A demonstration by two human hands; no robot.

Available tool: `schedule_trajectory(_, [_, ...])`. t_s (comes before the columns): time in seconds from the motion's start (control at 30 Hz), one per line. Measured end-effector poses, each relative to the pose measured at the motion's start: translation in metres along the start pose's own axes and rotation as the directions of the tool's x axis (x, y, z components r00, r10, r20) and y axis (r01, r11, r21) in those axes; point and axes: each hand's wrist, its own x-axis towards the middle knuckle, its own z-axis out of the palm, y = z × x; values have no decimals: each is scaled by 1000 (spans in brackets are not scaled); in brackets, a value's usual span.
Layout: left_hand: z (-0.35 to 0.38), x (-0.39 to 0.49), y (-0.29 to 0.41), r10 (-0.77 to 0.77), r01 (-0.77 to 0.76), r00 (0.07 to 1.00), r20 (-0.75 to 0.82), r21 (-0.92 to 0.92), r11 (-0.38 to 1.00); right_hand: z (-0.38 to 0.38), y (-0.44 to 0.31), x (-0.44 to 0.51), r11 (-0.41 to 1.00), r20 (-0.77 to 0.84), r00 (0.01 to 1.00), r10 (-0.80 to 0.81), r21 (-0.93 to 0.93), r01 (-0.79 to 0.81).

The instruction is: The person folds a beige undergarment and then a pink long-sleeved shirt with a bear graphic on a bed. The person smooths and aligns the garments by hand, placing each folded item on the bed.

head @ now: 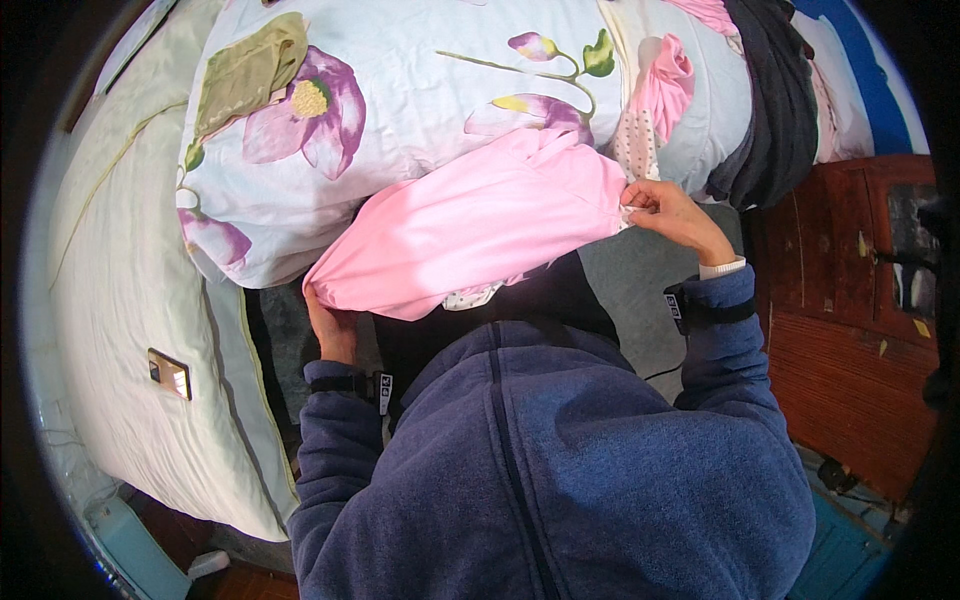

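Observation:
A pink garment [480, 217] is stretched between my two hands, across my lap and against the front edge of the bed. My left hand [330, 326] grips its lower left end, with the fingers hidden under the cloth. At the upper right end, my right hand [667, 214] pinches a bit of white dotted fabric between thumb and fingers. More white dotted cloth [472, 298] shows below the garment's lower edge. Just beyond my right hand lies another pink and dotted piece of clothing [660, 90] on the bed.
A floral sheet [405, 90] covers the bed ahead, with a folded olive garment [251, 71] at its left. Dark clothing [776, 105] lies at the right. A phone [170, 373] rests on the pale bedding [120, 300] to my left. A wooden cabinet [832, 300] stands at right.

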Motion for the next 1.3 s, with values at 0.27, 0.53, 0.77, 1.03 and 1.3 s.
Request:
schedule_trajectory(0.27, [6, -13, 11, -86, 76, 995, 48, 183, 980, -14, -19, 4, 936, -374, 889, -266, -321, 145])
schedule_trajectory(0.53, [85, -29, 61, 98, -97, 968, 232, -16, 995, -124, -144, 12, 647, -653, 254, -714, -477, 595])
schedule_trajectory(0.77, [136, -52, 102, 117, -126, 950, 289, 15, 992, -173, -203, 30, 632, -775, 122, -620, -401, 663])
schedule_trajectory(1.03, [144, -38, 128, 165, -86, 847, 505, -176, 981, -184, -215, 41, 705, -805, 201, -558, -332, 627])
schedule_trajectory(1.3, [141, -26, 34, 33, -291, 854, 519, 425, 857, -178, -211, 63, 794, -745, 350, -567, -382, 473])
